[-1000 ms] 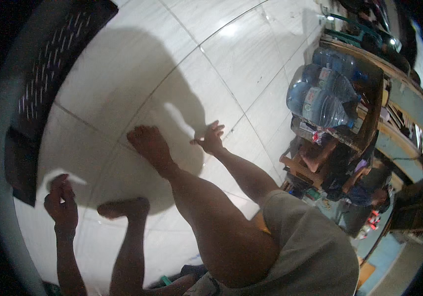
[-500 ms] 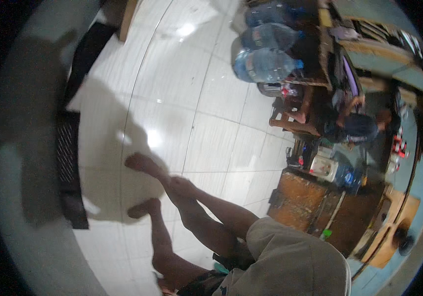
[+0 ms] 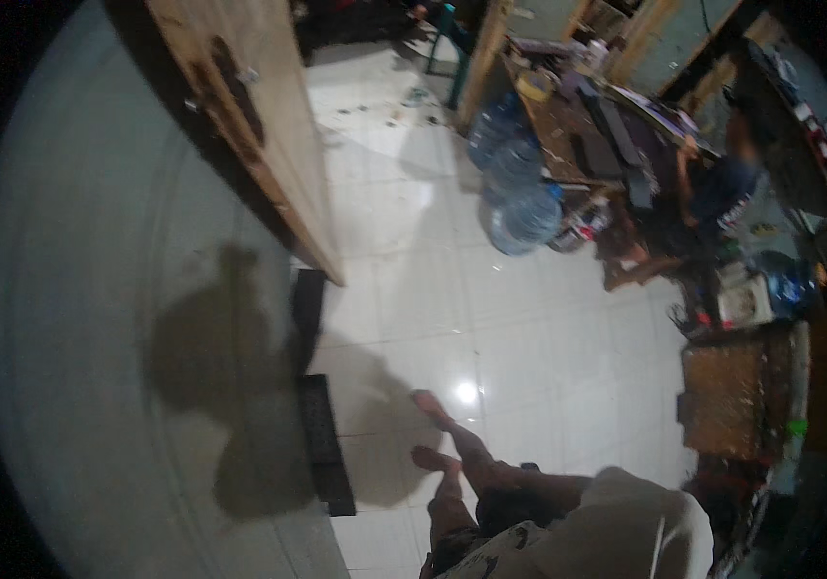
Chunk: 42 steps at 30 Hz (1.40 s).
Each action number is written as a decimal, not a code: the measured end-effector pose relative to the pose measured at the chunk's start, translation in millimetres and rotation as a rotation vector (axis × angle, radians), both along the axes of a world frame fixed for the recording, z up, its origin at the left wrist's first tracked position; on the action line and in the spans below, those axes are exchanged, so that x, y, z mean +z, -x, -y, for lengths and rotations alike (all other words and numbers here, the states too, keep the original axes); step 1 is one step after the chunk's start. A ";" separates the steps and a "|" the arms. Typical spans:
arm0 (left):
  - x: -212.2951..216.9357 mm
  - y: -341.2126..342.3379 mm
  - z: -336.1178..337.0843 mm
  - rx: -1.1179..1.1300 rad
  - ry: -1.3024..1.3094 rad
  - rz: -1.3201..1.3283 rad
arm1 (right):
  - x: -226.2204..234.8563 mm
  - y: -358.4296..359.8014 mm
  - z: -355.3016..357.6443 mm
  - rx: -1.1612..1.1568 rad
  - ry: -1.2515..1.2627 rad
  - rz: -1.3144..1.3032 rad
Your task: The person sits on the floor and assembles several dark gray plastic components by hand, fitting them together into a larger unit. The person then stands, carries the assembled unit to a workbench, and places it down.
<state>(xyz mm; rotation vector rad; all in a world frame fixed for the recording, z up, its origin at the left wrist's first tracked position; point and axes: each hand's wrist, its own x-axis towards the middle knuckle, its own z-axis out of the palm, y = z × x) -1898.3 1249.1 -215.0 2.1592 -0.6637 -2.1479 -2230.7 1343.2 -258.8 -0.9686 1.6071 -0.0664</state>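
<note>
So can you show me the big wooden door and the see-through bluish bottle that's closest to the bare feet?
Wooden door (image 3: 283, 130): head view, on its pale flat face.
Bluish bottle (image 3: 522, 222): head view, on the side of its clear body.

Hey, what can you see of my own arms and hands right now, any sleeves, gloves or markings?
Neither hand can be made out here, so I can't tell about gloves or markings. Your shirt is pale and loose; where its sleeves end isn't clear. Below it are dark shorts. No cables show on you.
</note>
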 end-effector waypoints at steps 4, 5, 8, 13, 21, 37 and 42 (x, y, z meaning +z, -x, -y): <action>38.6 5.9 28.4 -0.003 0.068 0.000 | 32.6 31.8 -31.9 -0.017 -0.072 -0.050; 44.9 7.8 33.0 -0.001 0.073 -0.005 | 38.9 43.5 -29.4 -0.042 -0.065 -0.059; 63.2 17.2 46.3 -0.023 0.065 0.008 | 60.1 80.7 -22.1 -0.130 -0.031 -0.082; 71.0 48.4 81.2 -0.149 0.025 0.049 | 81.5 140.3 -23.9 -0.309 0.010 -0.136; 70.1 219.8 269.5 -0.361 0.079 -0.006 | 60.7 270.5 -5.4 -0.238 0.081 -0.603; 83.0 412.4 376.9 -0.701 -0.025 0.047 | 175.2 549.9 266.6 -1.197 0.369 0.540; 63.4 450.8 417.8 -0.743 0.026 0.084 | 150.0 560.1 326.4 -1.029 0.183 0.638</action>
